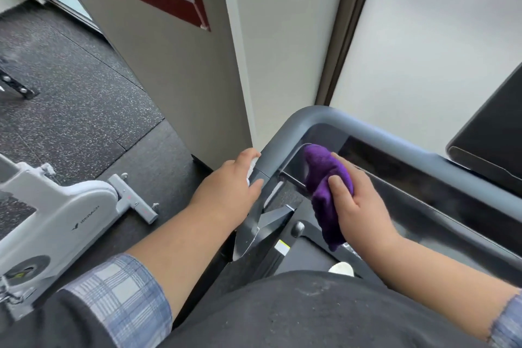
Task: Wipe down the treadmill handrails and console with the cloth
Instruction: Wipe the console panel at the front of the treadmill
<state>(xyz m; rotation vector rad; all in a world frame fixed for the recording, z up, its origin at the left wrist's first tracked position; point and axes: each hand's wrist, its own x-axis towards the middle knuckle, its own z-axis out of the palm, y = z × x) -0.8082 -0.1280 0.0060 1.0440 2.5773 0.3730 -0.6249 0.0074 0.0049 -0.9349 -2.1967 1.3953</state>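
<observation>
Bunched in the right hand point(358, 200), the purple cloth point(324, 189) is pinched between thumb and curled fingers and pressed against the inner left corner of the treadmill console point(395, 178), where the dark tray surface meets the grey frame. One end of the cloth pokes up toward the rounded corner of the handrail point(316, 118); the other end hangs down past the heel of the hand over the dark deck below. The left hand point(228, 186) is wrapped around the left arm of the handrail just below that corner, fingers closed over the outer edge and thumb on top; a small white thing shows under the fingers, too hidden to identify. The handrail's outer edge sits near a wall corner point(237, 70), leaving only a narrow gap on that side. To the right, the console's long tray runs away along the rail with open surface beyond the cloth, and a dark screen point(491, 144) stands at the far right edge. Left of the treadmill, speckled floor point(70, 87) lies open, with a white exercise bike point(56, 220) near the left forearm.
</observation>
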